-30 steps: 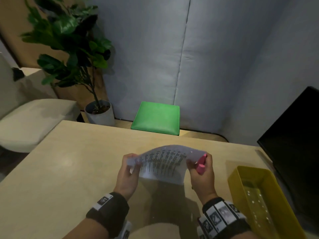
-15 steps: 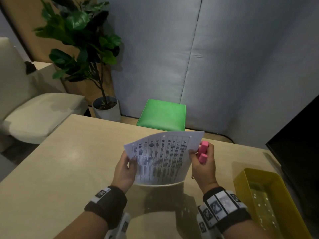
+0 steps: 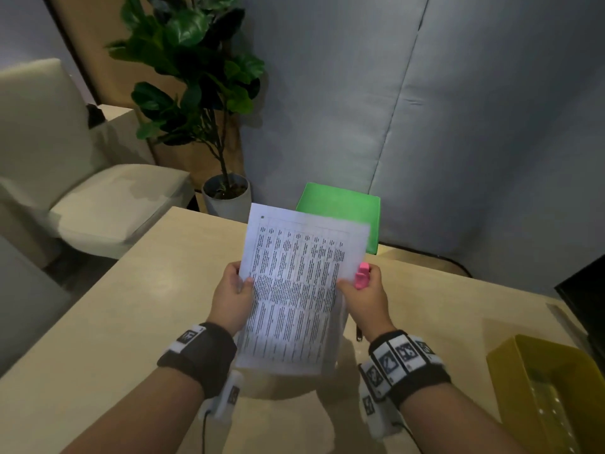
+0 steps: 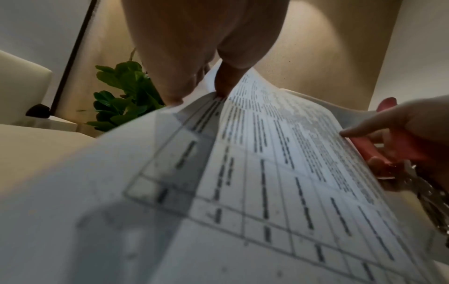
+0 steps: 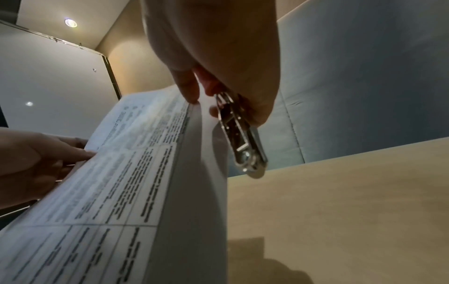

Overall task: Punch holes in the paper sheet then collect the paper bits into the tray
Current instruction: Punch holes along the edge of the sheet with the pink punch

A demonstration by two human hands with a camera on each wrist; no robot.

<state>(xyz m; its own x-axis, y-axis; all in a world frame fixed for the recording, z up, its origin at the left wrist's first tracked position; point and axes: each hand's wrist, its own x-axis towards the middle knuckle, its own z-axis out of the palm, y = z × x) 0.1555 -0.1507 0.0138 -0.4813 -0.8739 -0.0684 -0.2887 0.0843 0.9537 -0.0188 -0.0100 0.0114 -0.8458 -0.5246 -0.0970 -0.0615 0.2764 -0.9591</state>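
Above table (image 3: 137, 309), hand-held paper sheet (image 3: 294, 290)

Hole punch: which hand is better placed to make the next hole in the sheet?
Right. The right hand already grips the pink-handled hole punch beside the paper sheet's right edge, pinching that edge too. The left hand only pinches the opposite edge, so it suits steadying.

Paper sheet (image 3: 294, 290) turned landscape to portrait, flattened, raised w/ both hands
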